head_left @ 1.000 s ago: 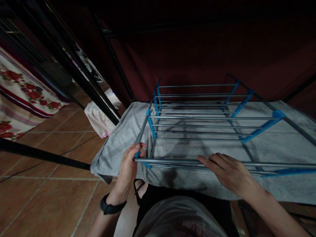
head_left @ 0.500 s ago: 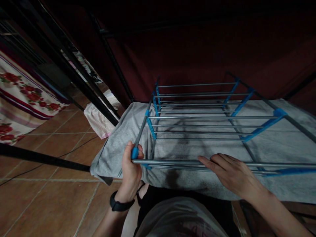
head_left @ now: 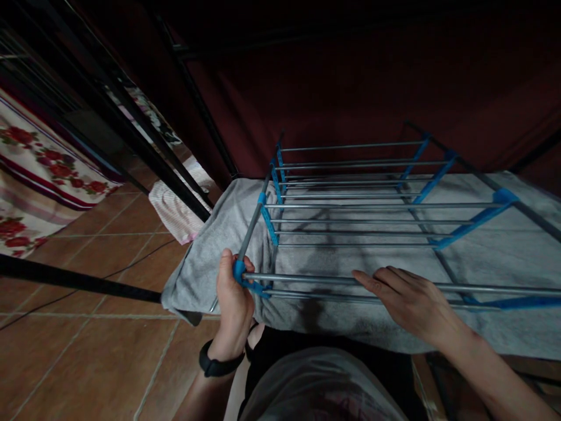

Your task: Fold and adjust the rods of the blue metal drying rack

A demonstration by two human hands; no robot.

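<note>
A rack of grey metal rods (head_left: 342, 221) and blue plastic brackets (head_left: 269, 225) lies across a grey blanket. My left hand (head_left: 234, 304), with a dark band at its wrist, is closed around the blue connector (head_left: 239, 271) at the rack's near left corner. Close beside this connector is the left end of the long front rod (head_left: 307, 279); I cannot tell whether it is seated in it. My right hand (head_left: 407, 301) is closed over that rod near its middle, thumb pointing left. Its fingertips are hidden behind the rod.
The grey blanket (head_left: 219, 228) covers a surface with black metal posts (head_left: 144, 146) on its left. A dark red panel (head_left: 342, 99) rises behind. Tiled floor (head_left: 100, 356), a thin cable (head_left: 118, 272), a pale striped cloth (head_left: 175, 213) and a floral cloth (head_left: 56, 158) lie to the left.
The front rod's left end has shifted slightly up and right beside the blue connector, showing more of the bracket below. Both hands keep their holds; my left hand has turned a little.
</note>
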